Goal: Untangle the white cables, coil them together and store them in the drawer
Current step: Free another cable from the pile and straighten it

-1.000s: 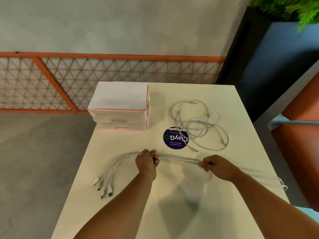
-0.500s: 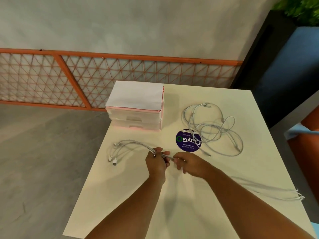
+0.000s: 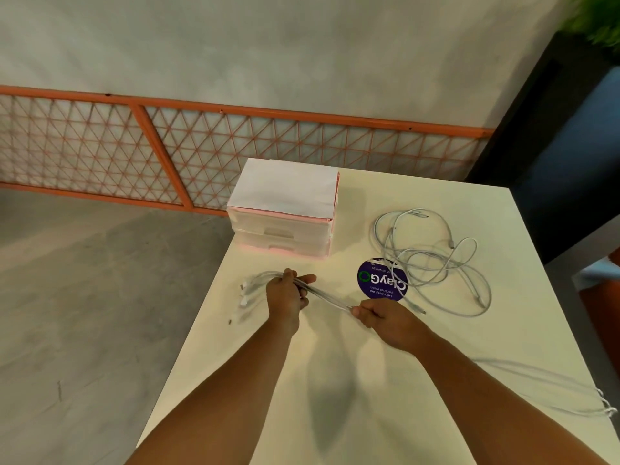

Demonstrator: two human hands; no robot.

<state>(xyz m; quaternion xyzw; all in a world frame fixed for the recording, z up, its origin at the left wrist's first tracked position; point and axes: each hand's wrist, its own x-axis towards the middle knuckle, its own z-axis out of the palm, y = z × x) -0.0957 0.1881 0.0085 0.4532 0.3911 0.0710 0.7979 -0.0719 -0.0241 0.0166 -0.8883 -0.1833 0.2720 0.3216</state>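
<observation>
White cable bundle (image 3: 327, 298) stretched between left hand (image 3: 285, 297), right hand (image 3: 385, 318).

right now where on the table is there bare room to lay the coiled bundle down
Bare: the near table between the forearms, and the far right corner behind the loose cable pile. Crowded: the middle, with the left hand, right hand, held cable bundle, sticker and drawer unit.

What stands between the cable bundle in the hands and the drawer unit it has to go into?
Nothing visible lies on the table between them. The bundle, held by the left hand and right hand, faces bare tabletop up to the drawer unit. Both drawers look closed, so one must be opened first.
</observation>
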